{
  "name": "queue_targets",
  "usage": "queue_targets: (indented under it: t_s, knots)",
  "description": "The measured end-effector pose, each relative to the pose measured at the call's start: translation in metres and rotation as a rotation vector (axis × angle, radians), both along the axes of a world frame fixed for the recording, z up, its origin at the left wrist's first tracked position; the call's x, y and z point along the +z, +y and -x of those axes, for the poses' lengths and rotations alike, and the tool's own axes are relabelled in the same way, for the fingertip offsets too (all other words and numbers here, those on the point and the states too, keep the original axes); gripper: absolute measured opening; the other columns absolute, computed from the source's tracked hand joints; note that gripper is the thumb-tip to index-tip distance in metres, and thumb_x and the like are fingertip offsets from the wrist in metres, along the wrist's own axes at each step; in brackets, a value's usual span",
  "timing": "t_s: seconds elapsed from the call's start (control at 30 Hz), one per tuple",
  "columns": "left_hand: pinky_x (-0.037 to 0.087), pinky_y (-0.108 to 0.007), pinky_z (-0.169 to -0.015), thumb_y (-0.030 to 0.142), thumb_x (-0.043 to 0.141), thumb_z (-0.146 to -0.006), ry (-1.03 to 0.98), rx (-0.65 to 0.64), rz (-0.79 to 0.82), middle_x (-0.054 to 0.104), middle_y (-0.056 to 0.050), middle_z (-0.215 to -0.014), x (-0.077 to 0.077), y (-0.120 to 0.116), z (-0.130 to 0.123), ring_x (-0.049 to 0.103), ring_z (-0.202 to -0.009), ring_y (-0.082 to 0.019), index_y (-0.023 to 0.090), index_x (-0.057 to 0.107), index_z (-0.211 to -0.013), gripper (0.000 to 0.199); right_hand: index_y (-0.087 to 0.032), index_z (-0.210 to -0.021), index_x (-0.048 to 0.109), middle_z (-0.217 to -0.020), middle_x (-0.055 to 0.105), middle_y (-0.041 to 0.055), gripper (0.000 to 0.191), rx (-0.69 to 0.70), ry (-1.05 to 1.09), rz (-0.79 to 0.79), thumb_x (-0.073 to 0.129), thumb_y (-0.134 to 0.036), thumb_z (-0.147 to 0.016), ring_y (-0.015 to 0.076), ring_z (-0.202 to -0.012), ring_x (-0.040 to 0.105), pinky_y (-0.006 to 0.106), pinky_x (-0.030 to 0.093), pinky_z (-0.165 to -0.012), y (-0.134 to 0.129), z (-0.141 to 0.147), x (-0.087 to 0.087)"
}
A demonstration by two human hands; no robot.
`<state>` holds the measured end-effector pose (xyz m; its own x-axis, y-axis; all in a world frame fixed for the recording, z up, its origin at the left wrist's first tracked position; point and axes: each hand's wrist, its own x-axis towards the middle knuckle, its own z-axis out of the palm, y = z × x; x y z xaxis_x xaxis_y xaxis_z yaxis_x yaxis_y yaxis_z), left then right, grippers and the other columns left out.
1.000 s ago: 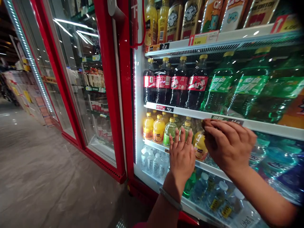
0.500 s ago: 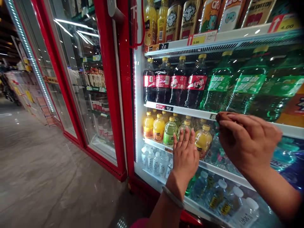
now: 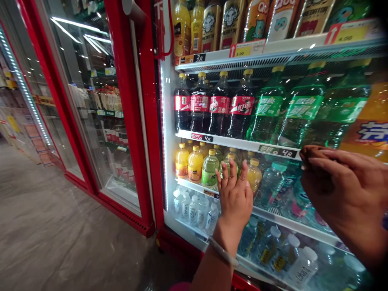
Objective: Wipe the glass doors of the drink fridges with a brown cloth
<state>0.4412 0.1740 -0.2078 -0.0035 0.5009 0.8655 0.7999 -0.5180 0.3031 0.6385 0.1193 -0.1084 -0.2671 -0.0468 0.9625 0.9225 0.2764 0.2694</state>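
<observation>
My left hand (image 3: 235, 194) has its fingers spread and holds nothing. It is in front of the juice shelf, overlapping a green juice bottle (image 3: 209, 169) row and near a yellow bottle (image 3: 254, 174). A bangle (image 3: 223, 252) is round that wrist. Further right, my right hand (image 3: 345, 190) is closed, thumb and fingers curled together near the edge of the shelf with green soda bottles (image 3: 304, 103); what it holds, if anything, I cannot make out. Cola bottles (image 3: 218, 105) stand to the left of the green ones.
A red-framed cooler (image 3: 133, 121) with glass doors stands at the left. Cans (image 3: 232, 24) and price tags line the top shelf. Water bottles (image 3: 194, 210) fill the lowest shelf. Grey floor (image 3: 45, 226) lies at the lower left.
The shelves have shifted left in view. My right hand has moved right, away from my left hand, whose fingers are now spread wider.
</observation>
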Motion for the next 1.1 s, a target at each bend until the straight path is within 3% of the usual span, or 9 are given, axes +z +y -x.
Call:
queue_targets:
  t_s: [0.1, 0.2, 0.33, 0.47, 0.57, 0.7, 0.87, 0.97, 1.1]
  knots:
    - [0.023, -0.064, -0.13, 0.02, 0.042, -0.103, 0.001, -0.007, -0.023, 0.016, 0.001, -0.173, 0.004, -0.001, -0.005, 0.002, -0.161, -0.028, 0.034, 0.009, -0.166, 0.073, -0.03, -0.121, 0.071, -0.123, 0.074, 0.0064, 0.043, -0.127, -0.103, -0.03, 0.081, -0.025, -0.081, 0.0322, -0.115, 0.068, 0.048, 0.049, -0.098, 0.012, 0.021, -0.008]
    - [0.025, -0.061, -0.131, 0.017, 0.037, -0.103, 0.038, -0.062, -0.033, 0.017, -0.004, -0.172, 0.008, -0.004, -0.011, 0.005, -0.161, -0.027, 0.026, 0.0, -0.167, 0.075, -0.031, -0.118, 0.071, -0.125, 0.074, 0.0007, 0.034, -0.101, -0.291, 0.098, 0.075, -0.021, -0.086, 0.0259, -0.121, 0.065, 0.046, 0.043, -0.107, 0.01, 0.032, -0.046]
    - [0.028, -0.058, -0.131, 0.017, 0.035, -0.103, 0.108, -0.112, -0.03, 0.015, -0.007, -0.172, 0.011, -0.01, -0.023, 0.008, -0.161, -0.027, 0.02, -0.001, -0.167, 0.073, -0.031, -0.126, 0.068, -0.129, 0.073, -0.0007, 0.043, -0.072, -0.362, 0.207, 0.072, -0.014, -0.087, 0.0236, -0.119, 0.067, 0.044, 0.044, -0.106, -0.008, -0.002, -0.072]
    - [0.027, -0.056, -0.132, 0.021, 0.036, -0.104, 0.215, -0.192, -0.047, 0.019, -0.003, -0.172, 0.008, -0.017, -0.039, 0.012, -0.161, -0.025, 0.021, 0.009, -0.167, 0.068, -0.031, -0.118, 0.07, -0.118, 0.077, 0.0023, 0.048, -0.149, -0.23, 0.002, 0.087, -0.021, -0.074, 0.0271, -0.109, 0.071, 0.043, 0.051, -0.097, -0.011, -0.034, -0.033]
    - [0.026, -0.058, -0.132, 0.023, 0.037, -0.104, 0.272, -0.233, -0.054, 0.019, -0.001, -0.172, 0.001, -0.022, -0.053, 0.016, -0.161, -0.025, 0.023, 0.012, -0.166, 0.068, -0.028, -0.112, 0.069, -0.118, 0.077, 0.0035, 0.046, -0.132, -0.102, -0.104, 0.089, -0.02, -0.071, 0.0273, -0.11, 0.071, 0.042, 0.053, -0.096, -0.002, -0.024, -0.007]
    - [0.028, -0.061, -0.13, 0.018, 0.042, -0.1, 0.288, -0.218, -0.069, 0.023, -0.004, -0.171, -0.008, -0.023, -0.064, 0.015, -0.161, -0.028, 0.022, 0.01, -0.167, 0.074, -0.028, -0.119, 0.069, -0.124, 0.075, 0.0009, 0.034, -0.102, -0.221, 0.033, 0.074, -0.019, -0.087, 0.025, -0.122, 0.065, 0.045, 0.045, -0.107, -0.005, -0.013, -0.029]
    - [0.035, -0.064, -0.125, 0.016, 0.04, -0.101, 0.29, -0.148, -0.12, 0.029, -0.011, -0.167, -0.006, -0.022, -0.07, 0.031, -0.156, -0.029, 0.02, -0.001, -0.166, 0.077, -0.027, -0.127, 0.067, -0.13, 0.073, 0.0013, 0.039, -0.137, -0.377, 0.146, 0.066, -0.012, -0.091, 0.0224, -0.127, 0.062, 0.045, 0.042, -0.111, -0.037, -0.077, -0.048]
    - [0.034, -0.063, -0.126, 0.017, 0.04, -0.102, 0.254, -0.128, -0.148, 0.032, -0.012, -0.166, 0.008, -0.022, -0.084, 0.035, -0.154, -0.029, 0.022, -0.003, -0.166, 0.077, -0.028, -0.124, 0.067, -0.127, 0.074, 0.0026, 0.042, -0.233, -0.268, 0.015, 0.077, -0.017, -0.084, 0.0231, -0.123, 0.064, 0.043, 0.045, -0.107, -0.043, -0.105, -0.011]
    - [0.025, -0.062, -0.129, 0.017, 0.041, -0.101, 0.211, -0.128, -0.192, 0.026, -0.012, -0.168, 0.042, -0.023, -0.114, 0.026, -0.157, -0.028, 0.025, -0.003, -0.166, 0.079, -0.028, -0.115, 0.067, -0.124, 0.075, 0.0016, 0.038, -0.209, -0.034, -0.103, 0.081, -0.02, -0.081, 0.0212, -0.121, 0.064, 0.04, 0.046, -0.104, -0.034, -0.091, 0.032]
